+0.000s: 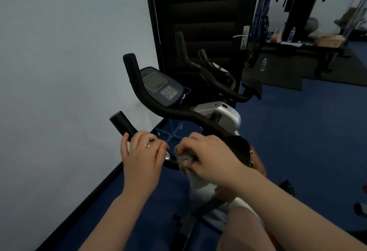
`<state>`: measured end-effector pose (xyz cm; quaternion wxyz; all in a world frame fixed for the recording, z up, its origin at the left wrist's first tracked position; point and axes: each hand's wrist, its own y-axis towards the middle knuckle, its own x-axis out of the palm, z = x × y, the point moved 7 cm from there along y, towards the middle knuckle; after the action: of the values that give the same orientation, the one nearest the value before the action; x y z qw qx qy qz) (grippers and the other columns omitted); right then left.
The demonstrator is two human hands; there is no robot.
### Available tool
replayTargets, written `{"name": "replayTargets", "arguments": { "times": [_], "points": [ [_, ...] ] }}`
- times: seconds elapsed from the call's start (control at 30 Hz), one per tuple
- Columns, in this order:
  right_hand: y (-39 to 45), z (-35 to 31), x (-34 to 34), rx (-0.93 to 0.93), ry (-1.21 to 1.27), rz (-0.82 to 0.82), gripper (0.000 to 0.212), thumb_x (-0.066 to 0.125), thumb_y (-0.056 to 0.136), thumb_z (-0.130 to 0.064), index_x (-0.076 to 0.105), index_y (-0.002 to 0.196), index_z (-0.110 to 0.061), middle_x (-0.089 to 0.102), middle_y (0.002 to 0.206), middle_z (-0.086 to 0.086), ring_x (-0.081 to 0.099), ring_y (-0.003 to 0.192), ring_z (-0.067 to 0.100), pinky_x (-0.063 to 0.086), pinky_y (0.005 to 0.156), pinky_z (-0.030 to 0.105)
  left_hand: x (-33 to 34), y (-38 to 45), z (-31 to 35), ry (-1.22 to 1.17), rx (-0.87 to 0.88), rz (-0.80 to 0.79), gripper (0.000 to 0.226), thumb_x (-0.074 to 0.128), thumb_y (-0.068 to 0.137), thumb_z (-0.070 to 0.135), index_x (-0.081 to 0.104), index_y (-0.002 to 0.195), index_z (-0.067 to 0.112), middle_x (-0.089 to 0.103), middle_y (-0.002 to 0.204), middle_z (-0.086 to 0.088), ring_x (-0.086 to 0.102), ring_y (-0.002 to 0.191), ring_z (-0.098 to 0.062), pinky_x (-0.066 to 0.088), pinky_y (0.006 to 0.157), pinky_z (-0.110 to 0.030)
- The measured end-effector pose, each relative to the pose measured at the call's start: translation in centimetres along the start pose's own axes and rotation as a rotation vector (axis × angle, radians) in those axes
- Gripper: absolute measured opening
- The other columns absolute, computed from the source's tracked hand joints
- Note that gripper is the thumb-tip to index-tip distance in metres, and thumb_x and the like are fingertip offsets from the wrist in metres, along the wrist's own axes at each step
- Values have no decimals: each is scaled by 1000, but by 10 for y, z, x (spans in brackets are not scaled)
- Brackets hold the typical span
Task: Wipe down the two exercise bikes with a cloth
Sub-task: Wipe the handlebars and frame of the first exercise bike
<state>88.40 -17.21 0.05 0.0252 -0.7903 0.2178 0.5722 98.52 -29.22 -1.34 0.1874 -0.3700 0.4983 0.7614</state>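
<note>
On handlebar (174, 111): both hands, curled.

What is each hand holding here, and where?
The left hand grips the near bike's handlebar by its lower grip. The right hand holds a bunched grey cloth against the same bar.

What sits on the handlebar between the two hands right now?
In the head view, a shiny metal sensor pad and a short stretch of black handlebar separate the left hand from the cloth under the right hand.
</note>
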Motion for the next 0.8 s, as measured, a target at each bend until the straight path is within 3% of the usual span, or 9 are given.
{"name": "replayTargets", "arguments": {
  "times": [0.07, 0.13, 0.27, 0.43, 0.5, 0.6, 0.73, 0.8],
  "points": [
    [2, 8, -7, 40, -30, 13, 27, 61, 86, -30, 52, 109, -41, 53, 114, -16, 52, 110, 9, 25, 109, 33, -1, 0, -2, 7, 7, -17, 29, 39, 96, 33, 63, 80, 35, 46, 92, 18, 47, 106, -6, 1, 117, -34],
    [2, 22, -14, 140, -15, 42, 26, 58, 89, -29, 53, 112, -40, 53, 117, -15, 50, 115, 9, 21, 112, 33, -3, 1, -2, 14, 2, -19, 30, 39, 95, 34, 64, 78, 35, 48, 91, 16, 47, 105, -6, 3, 117, -36],
    [-5, 3, -1, 36, -58, 3, 31, 58, 88, -30, 53, 118, -39, 52, 120, -13, 53, 111, 12, 32, 105, 32, -1, 3, 1, -6, -1, -9, 31, 39, 95, 33, 65, 77, 33, 48, 90, 15, 47, 105, -7, 4, 116, -37],
    [-4, 20, -9, 169, 21, -20, 31, 61, 91, -31, 57, 121, -37, 53, 122, -10, 55, 108, 15, 41, 99, 36, 0, 1, 2, -20, -41, 14, 33, 38, 94, 30, 63, 73, 31, 46, 87, 12, 48, 102, -11, 4, 117, -40],
    [-6, 7, 1, 154, -111, -15, 30, 55, 93, -40, 54, 124, -38, 49, 125, -7, 57, 99, 20, 45, 90, 35, 1, 2, 3, -6, -39, 13, 32, 38, 94, 30, 63, 73, 29, 46, 87, 11, 48, 102, -12, 4, 117, -40],
    [-13, 0, 0, 168, -12, 17, 33, 36, 99, -54, 60, 115, -39, 55, 116, -7, 59, 93, 19, 48, 80, 36, 1, 2, 3, 1, -27, 18, 31, 38, 93, 30, 63, 74, 29, 46, 88, 11, 47, 102, -13, 3, 117, -40],
    [-13, -13, -10, 253, -178, 229, 20, 53, 96, -36, 65, 108, -25, 61, 100, -3, 59, 82, 18, 47, 70, 33, 3, 2, 2, 7, -24, 25, 31, 38, 94, 30, 62, 74, 30, 46, 89, 11, 48, 102, -13, 5, 117, -41],
    [-14, -33, 11, 280, -142, 203, 20, 43, 101, -32, 54, 114, -22, 56, 103, -2, 56, 82, 17, 45, 71, 33, 4, 2, 1, 19, -19, 21, 30, 38, 94, 30, 62, 76, 29, 46, 90, 11, 47, 103, -12, 6, 116, -43]
  ]
}}
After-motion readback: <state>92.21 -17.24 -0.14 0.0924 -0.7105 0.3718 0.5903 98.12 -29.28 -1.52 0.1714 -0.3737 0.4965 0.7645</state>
